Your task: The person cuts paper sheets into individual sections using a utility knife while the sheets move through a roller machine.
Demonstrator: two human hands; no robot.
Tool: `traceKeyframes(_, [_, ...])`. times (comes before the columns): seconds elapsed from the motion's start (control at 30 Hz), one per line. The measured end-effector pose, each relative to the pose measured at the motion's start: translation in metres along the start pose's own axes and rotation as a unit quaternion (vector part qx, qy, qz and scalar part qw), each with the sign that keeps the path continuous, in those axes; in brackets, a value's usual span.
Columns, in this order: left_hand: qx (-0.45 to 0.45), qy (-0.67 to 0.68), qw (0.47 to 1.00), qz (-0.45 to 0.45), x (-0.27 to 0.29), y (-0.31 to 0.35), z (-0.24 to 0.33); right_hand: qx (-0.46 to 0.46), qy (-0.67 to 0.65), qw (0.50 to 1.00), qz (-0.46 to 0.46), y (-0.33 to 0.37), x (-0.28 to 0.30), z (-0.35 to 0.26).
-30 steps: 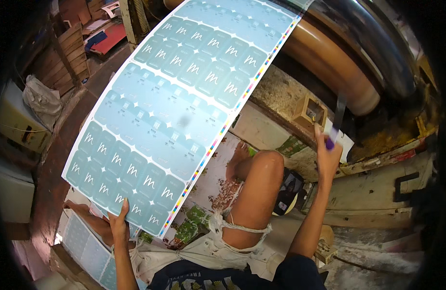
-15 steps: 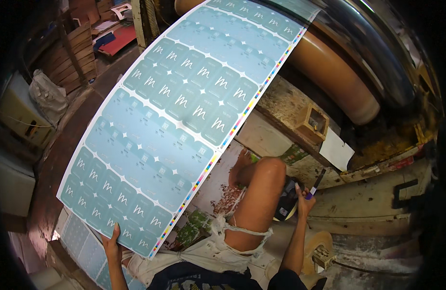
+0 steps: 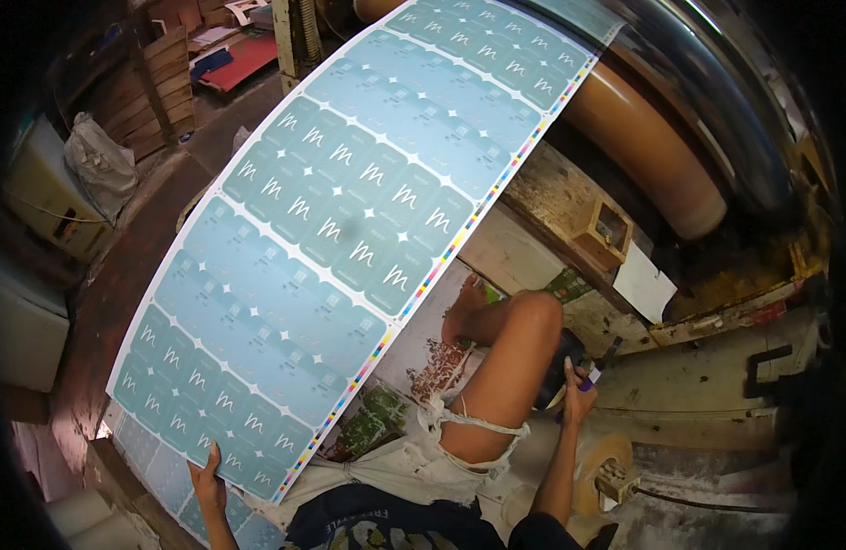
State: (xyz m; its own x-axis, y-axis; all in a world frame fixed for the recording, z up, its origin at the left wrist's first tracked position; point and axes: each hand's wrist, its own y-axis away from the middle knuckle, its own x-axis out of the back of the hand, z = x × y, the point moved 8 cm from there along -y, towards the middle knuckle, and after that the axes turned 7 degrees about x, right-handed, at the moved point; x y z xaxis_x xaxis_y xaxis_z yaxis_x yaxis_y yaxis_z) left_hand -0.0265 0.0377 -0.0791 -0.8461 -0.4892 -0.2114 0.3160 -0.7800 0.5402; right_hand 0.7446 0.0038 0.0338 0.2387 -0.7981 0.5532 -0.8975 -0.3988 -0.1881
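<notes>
A long printed sheet (image 3: 350, 229), teal and pale blue with repeated card designs and a colour strip along its right edge, arches down from rollers at the upper right toward my lap. My left hand (image 3: 208, 474) is closed on its lower edge, thumb on top and fingers underneath, out of sight. My right hand (image 3: 579, 394), beside my bent knee, grips a knife-like tool (image 3: 595, 374) with a purple and white handle and a narrow dark end pointing up and away. Behind that hand sits a round black object (image 3: 562, 353), partly hidden by my knee.
A shiny dark roller (image 3: 725, 110) and a brown roller (image 3: 661, 156) stand at the upper right. Below them are a small wooden box (image 3: 604, 232) and a white paper (image 3: 645, 282). More printed sheets (image 3: 166, 467) lie under the held one. A tan disc (image 3: 606, 466) is at lower right.
More of the printed sheet shows below the rollers, and its pattern has shifted down toward me. My left hand stays on the lower edge. The tool in my right hand has turned slightly.
</notes>
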Motion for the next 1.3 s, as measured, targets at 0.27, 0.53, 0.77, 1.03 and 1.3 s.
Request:
traceKeyframes(0.27, [0.017, 0.003, 0.999, 0.031, 0.053, 0.022, 0.002, 0.006, -0.017, 1.000, -0.004, 0.004, 0.005, 0.003])
traceKeyframes(0.53, [0.045, 0.041, 0.998, 0.028, 0.127, 0.030, -0.006, 0.014, 0.069, 0.995, 0.075, 0.037, -0.020, -0.016])
traceKeyframes(0.77, [0.012, -0.002, 0.997, 0.076, 0.176, 0.042, 0.021, -0.042, -0.020, 0.999, -0.019, 0.060, -0.065, 0.043])
traceKeyframes(1.03, [0.064, -0.035, 0.993, 0.094, 0.244, 0.041, 0.023, -0.072, 0.056, 0.996, -0.025, 0.057, -0.081, 0.046])
traceKeyframes(1.3, [0.076, -0.059, 0.986, 0.135, 0.264, 0.066, 0.028, -0.003, 0.112, 0.993, -0.046, 0.046, -0.076, -0.002])
